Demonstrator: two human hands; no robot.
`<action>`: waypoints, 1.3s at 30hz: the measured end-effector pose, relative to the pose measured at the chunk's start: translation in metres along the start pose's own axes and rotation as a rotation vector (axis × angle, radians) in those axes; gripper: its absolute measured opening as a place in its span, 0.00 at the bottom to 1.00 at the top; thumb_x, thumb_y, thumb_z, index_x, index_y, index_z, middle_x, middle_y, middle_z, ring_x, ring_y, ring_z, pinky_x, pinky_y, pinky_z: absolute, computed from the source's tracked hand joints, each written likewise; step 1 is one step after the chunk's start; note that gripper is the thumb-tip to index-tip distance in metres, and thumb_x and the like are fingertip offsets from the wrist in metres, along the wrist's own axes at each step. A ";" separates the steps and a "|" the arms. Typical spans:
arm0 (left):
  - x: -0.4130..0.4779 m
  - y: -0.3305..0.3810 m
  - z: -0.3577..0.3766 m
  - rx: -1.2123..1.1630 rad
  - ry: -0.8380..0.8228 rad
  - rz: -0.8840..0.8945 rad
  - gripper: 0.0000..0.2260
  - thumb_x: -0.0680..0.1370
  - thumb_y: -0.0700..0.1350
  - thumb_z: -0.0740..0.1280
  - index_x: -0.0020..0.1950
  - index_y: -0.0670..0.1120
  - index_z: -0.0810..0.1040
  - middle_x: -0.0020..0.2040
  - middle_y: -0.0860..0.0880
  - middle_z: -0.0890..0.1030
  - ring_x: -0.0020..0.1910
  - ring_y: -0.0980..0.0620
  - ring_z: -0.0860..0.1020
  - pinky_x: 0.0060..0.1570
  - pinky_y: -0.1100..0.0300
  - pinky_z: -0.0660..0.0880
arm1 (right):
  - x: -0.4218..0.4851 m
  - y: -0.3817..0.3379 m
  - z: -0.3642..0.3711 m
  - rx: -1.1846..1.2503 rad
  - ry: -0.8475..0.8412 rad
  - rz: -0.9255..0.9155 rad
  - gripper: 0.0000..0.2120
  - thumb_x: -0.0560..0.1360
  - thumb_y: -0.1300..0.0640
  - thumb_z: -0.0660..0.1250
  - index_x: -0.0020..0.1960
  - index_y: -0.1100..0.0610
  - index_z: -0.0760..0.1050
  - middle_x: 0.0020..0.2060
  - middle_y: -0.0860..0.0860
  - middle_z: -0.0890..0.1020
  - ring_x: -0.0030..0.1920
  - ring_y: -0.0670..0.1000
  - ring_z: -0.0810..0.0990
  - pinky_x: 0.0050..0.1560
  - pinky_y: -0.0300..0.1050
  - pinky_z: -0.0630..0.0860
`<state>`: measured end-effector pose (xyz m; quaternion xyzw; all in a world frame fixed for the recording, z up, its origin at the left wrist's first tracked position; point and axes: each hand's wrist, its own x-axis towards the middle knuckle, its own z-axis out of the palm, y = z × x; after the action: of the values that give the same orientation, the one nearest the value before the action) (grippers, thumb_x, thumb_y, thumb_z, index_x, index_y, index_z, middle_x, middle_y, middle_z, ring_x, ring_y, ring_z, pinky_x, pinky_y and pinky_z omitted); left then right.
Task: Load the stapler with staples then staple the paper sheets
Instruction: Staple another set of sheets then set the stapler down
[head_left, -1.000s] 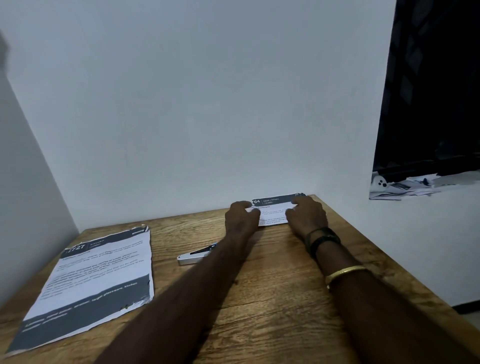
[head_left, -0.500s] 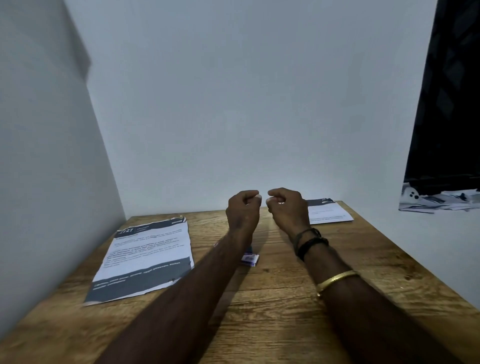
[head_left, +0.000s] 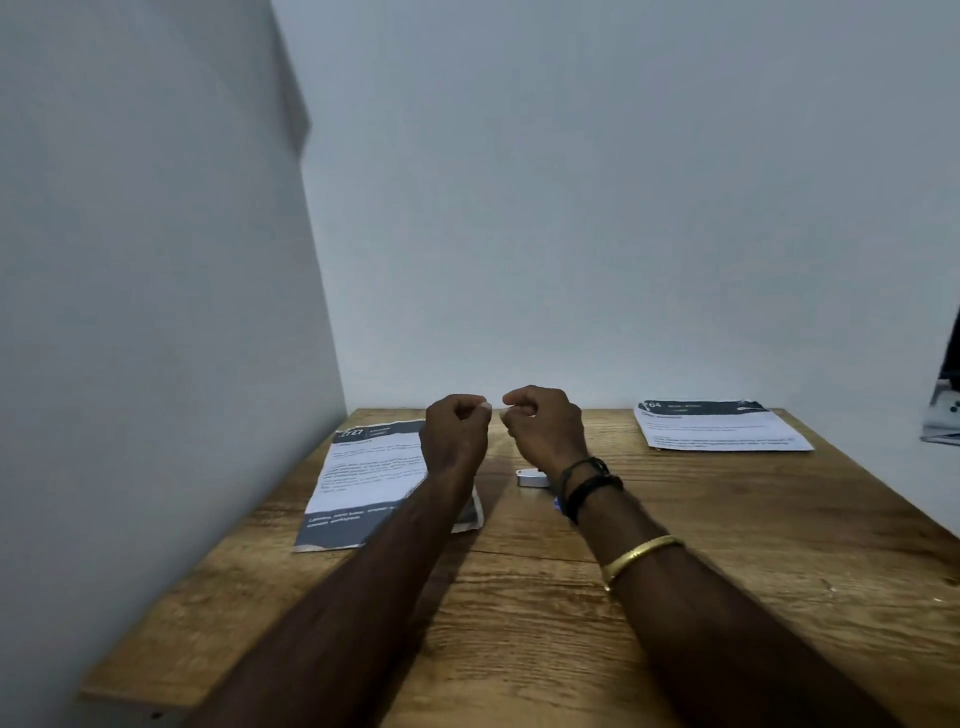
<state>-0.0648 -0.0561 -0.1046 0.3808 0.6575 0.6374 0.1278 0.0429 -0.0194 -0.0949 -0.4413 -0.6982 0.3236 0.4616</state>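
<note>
Here, two bare forearms reach forward from the near edge over a wooden table (head_left: 727, 545). The right forearm wears a gold bangle (head_left: 641, 556) and, nearer the wrist, dark cord bands (head_left: 589, 486). Farther on, the left hand (head_left: 454, 434) and right hand (head_left: 543, 428) are raised above the table, close together but not touching, each with the fingers curled in and thumb pressed to the fingertips; whether anything small is pinched between them cannot be told. Beneath the right wrist lies the metal stapler (head_left: 532, 478) on the wood, only one end showing, with a small blue item (head_left: 557, 503) just beside it, mostly hidden. To the left, a printed sheet with dark bands (head_left: 363, 478) lies flat, partly covered by the left forearm. At the far right corner, against the white wall (head_left: 571, 208), a second set of printed sheets (head_left: 719, 428) lies well apart from the hands.
</note>
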 end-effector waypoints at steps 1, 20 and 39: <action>0.002 -0.003 -0.008 0.029 0.006 -0.003 0.07 0.75 0.44 0.72 0.51 0.46 0.87 0.48 0.50 0.87 0.51 0.51 0.83 0.59 0.51 0.79 | -0.001 -0.004 0.009 -0.004 -0.017 -0.002 0.12 0.74 0.58 0.69 0.56 0.53 0.85 0.51 0.51 0.87 0.54 0.52 0.84 0.61 0.50 0.80; 0.034 -0.062 -0.105 0.409 0.121 -0.146 0.10 0.75 0.41 0.69 0.54 0.48 0.86 0.58 0.44 0.86 0.62 0.41 0.80 0.63 0.55 0.73 | -0.002 0.001 0.078 -0.597 -0.195 0.076 0.17 0.76 0.54 0.66 0.63 0.58 0.76 0.63 0.59 0.78 0.63 0.62 0.78 0.59 0.50 0.77; 0.036 -0.071 -0.108 0.377 0.117 -0.140 0.12 0.75 0.41 0.70 0.56 0.47 0.86 0.59 0.45 0.85 0.62 0.43 0.80 0.64 0.56 0.73 | -0.001 -0.005 0.087 -0.582 -0.156 0.129 0.16 0.77 0.56 0.63 0.64 0.57 0.75 0.64 0.58 0.79 0.64 0.62 0.78 0.61 0.52 0.76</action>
<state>-0.1834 -0.1046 -0.1428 0.3136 0.7963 0.5137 0.0602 -0.0397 -0.0267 -0.1228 -0.5723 -0.7654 0.1714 0.2394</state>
